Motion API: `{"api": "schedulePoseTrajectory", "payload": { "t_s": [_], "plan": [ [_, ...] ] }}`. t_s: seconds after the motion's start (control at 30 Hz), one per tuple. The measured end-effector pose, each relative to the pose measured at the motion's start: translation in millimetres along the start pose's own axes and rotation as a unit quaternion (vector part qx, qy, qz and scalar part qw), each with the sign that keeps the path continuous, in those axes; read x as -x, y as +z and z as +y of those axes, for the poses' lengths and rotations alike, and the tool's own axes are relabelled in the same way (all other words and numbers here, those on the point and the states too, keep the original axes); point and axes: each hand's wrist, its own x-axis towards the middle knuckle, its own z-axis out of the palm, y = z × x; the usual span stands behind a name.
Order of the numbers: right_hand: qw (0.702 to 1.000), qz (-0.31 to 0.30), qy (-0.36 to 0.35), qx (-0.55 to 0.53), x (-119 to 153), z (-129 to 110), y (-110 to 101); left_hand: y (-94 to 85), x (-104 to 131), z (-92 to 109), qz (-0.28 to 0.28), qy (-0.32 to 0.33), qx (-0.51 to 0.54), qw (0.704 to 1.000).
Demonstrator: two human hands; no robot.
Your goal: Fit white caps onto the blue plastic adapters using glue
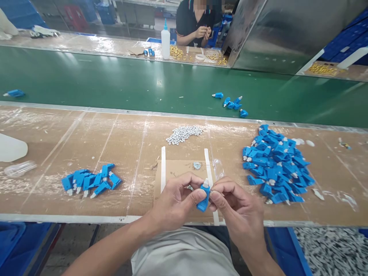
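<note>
Between my two hands is a small blue plastic part [202, 202] with a white tip pointing up and away from me. My left hand [181, 199] grips it from the left, thumb across its face. From the right, the pinched thumb and fingertips of my right hand [232, 199] meet its side; whether a small piece sits in that pinch is hidden. Both hands are over a cardboard pad [178, 168] crossed by white tape strips. Just beyond lies a heap of small grey pieces [184, 134].
A large pile of blue parts [276, 168] lies on the right, a smaller group [92, 180] on the left. Several blue parts rest on the green conveyor belt [115, 84]. Across it, a person [195, 27] works near a white bottle [165, 42]. A bin of grey pieces [333, 249] stands below right.
</note>
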Motion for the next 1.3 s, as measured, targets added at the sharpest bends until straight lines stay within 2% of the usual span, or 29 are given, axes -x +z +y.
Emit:
{"api": "schedulePoseTrajectory", "payload": {
  "t_s": [0.2,0.33,0.47,0.57,0.7,0.87,1.07,1.17,1.3],
  "plan": [
    [0.999,-0.023,0.026,-0.027,-5.2,6.7,-1.0,-5.5,-0.9,-3.3,-0.008,0.005,-0.033,0.999],
    [0.993,-0.047,0.046,-0.099,-15.0,10.8,-1.1,-7.6,-4.0,-3.2,-0.003,-0.002,-0.013,1.000],
    [0.962,-0.058,0.102,-0.245,-21.6,9.0,-1.4,-7.2,-6.5,0.9,-0.019,-0.013,0.037,0.999],
    [0.937,-0.078,0.158,-0.300,-21.3,8.5,-3.1,-5.7,-7.1,4.2,-0.037,-0.032,0.060,0.997],
    [0.920,-0.092,0.193,-0.329,-18.2,10.7,-6.2,-1.7,-5.6,7.8,-0.050,-0.034,0.075,0.995],
    [0.917,-0.079,0.207,-0.333,-15.5,14.5,-6.3,3.4,-3.2,11.4,-0.063,-0.026,0.077,0.995],
    [0.916,-0.079,0.209,-0.333,-20.1,17.3,-6.1,-6.3,-8.3,3.6,-0.027,-0.060,0.104,0.992],
    [0.894,-0.081,0.215,-0.384,-22.5,11.3,-13.5,-13.3,-10.3,2.5,0.008,-0.095,0.163,0.982],
    [0.837,-0.106,0.242,-0.478,-20.4,1.3,-23.8,-16.3,-8.4,7.6,0.025,-0.115,0.179,0.977]
  ]
}}
